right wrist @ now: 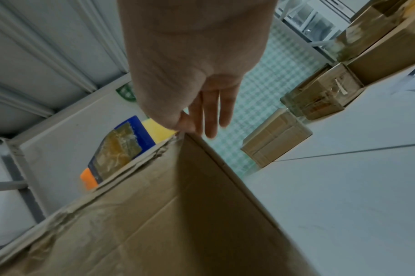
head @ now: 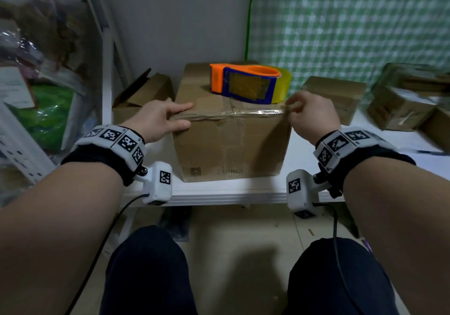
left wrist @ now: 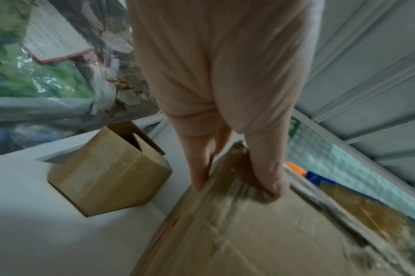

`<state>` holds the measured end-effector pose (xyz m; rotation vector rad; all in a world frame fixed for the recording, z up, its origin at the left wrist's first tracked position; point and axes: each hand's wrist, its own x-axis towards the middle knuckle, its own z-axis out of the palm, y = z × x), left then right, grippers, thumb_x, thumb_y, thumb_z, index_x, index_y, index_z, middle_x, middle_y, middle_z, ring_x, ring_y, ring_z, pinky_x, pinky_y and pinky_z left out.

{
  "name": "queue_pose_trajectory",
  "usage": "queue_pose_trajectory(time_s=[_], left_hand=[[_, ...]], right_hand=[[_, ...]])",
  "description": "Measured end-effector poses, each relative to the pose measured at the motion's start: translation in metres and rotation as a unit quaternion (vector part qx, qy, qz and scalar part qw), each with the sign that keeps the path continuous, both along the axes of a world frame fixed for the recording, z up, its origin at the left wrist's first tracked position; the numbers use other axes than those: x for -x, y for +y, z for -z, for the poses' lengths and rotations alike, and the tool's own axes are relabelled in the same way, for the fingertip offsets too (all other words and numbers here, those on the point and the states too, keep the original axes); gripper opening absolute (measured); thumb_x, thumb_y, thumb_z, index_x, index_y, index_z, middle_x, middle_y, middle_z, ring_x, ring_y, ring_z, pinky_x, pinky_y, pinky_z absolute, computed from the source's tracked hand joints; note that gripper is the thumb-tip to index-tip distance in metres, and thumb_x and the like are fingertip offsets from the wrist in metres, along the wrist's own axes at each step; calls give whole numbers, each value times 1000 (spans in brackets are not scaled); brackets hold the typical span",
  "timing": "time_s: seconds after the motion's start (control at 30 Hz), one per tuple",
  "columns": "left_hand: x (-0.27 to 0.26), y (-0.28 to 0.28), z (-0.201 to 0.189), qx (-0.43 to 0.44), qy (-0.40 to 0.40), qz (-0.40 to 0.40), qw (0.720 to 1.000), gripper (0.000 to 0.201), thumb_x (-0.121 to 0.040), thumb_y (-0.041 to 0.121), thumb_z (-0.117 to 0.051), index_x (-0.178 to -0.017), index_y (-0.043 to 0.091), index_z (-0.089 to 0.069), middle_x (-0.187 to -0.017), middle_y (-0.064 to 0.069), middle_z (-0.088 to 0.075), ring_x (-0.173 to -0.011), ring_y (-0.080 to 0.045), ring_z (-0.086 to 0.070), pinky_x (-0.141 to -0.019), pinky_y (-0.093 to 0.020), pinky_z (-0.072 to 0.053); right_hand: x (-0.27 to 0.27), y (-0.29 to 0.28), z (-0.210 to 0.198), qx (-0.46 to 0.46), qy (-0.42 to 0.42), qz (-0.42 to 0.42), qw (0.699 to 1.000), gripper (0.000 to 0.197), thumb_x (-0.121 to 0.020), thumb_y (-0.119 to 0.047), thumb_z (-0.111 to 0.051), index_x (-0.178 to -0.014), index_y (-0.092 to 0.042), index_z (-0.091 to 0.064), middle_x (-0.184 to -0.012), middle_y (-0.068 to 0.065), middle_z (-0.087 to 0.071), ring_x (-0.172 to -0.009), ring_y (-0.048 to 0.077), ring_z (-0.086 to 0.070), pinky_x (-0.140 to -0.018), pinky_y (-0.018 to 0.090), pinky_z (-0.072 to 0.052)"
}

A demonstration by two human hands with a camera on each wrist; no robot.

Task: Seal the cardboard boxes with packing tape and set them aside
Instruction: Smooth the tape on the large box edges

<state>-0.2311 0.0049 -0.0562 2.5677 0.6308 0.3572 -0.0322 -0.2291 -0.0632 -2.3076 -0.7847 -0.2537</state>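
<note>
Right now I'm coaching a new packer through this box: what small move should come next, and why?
Probably press the strip down along the near top edge of the box. The left hand lies flat on that edge, the right hand pinches the tape at the corner, and the dispenser rests on top.

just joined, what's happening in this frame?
A seated person is taping a cardboard box shut on a white table. The left hand lies flat over the box's near-left top edge, pressing tape down. The right hand is at the near-right corner, fingertips apparently pinching the tape end there. The orange and blue tape dispenser sits on the box top, unheld. An open box waits left; taped boxes sit right.
</note>
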Motion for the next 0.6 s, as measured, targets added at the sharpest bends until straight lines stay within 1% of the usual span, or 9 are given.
queue_pose_trajectory(time_s=[0.07, 0.1, 0.13, 0.2, 0.27, 0.37, 0.47, 0.53, 0.6], left_hand=[[0, 2, -4, 30, -3, 7, 1000, 54, -85, 23, -68, -135, 31, -50, -126, 1, -56, -100, -4, -54, -86, -15, -39], [-1, 3, -6, 40, -4, 11, 999, 55, -84, 21, -69, -134, 30, -50, -117, 5, -58, -86, 2, -53, -75, -11, -39], [-1, 5, -7, 47, -4, 12, 999, 55, -83, 20, -70, -134, 30, -51, -112, 8, -57, -79, 5, -51, -71, -10, -39], [-3, 7, -8, 59, -6, 13, 998, 56, -83, 19, -70, -134, 30, -51, -111, 9, -56, -80, 7, -50, -77, -14, -38], [-4, 7, -8, 55, -6, 11, 998, 56, -83, 20, -71, -134, 30, -51, -111, 9, -57, -84, 3, -51, -81, -14, -35], [-8, 7, -8, 58, -1, 16, 998, 56, -82, 21, -71, -134, 30, -52, -110, 0, -64, -86, -5, -56, -77, -11, -38], [-13, 7, -9, 52, 0, 24, 998, 56, -83, 21, -71, -135, 30, -51, -120, -2, -63, -106, -14, -59, -84, -15, -36], [-17, 6, -9, 60, -6, 31, 998, 56, -84, 19, -70, -136, 29, -50, -117, 0, -63, -103, -15, -55, -77, -22, -40], [-25, 3, -7, 62, -6, 45, 997, 58, -84, 20, -70, -136, 30, -49, -122, 0, -61, -111, -15, -52, -89, -24, -41]], right_hand=[[7, 8, -9, -24, -52, 23, 998, 36, -85, -24, -54, -122, -23, -54, -117, 1, -63, -104, 23, -59, -80, 32, -45], [11, 14, -13, -34, -81, 16, 996, 44, -85, -29, -54, -128, -22, -48, -124, 2, -58, -111, 24, -55, -85, 34, -44], [14, 21, -18, -34, -109, -5, 993, 52, -85, -34, -53, -134, -21, -43, -132, 3, -52, -120, 24, -49, -93, 37, -41], [15, 38, -25, 15, -145, -54, 988, 67, -87, -41, -54, -145, -18, -31, -147, 5, -38, -136, 24, -33, -112, 41, -29], [10, 52, -29, 85, -119, -67, 987, 76, -87, -43, -55, -149, -18, -21, -152, 6, -31, -142, 28, -21, -116, 48, -21], [0, 62, -33, 136, -89, -62, 985, 68, -86, -34, -61, -144, -14, -32, -141, 13, -41, -133, 34, -31, -109, 47, -31], [-5, 64, -37, 161, -111, -39, 980, 57, -86, -31, -64, -136, -10, -44, -132, 16, -45, -126, 36, -33, -101, 45, -35], [-8, 65, -38, 161, -108, -18, 981, 58, -85, -33, -66, -134, -9, -46, -130, 16, -47, -126, 36, -33, -99, 45, -36], [-9, 63, -37, 145, -100, 5, 984, 58, -83, -34, -68, -131, -10, -47, -128, 15, -48, -126, 35, -33, -95, 47, -40]])
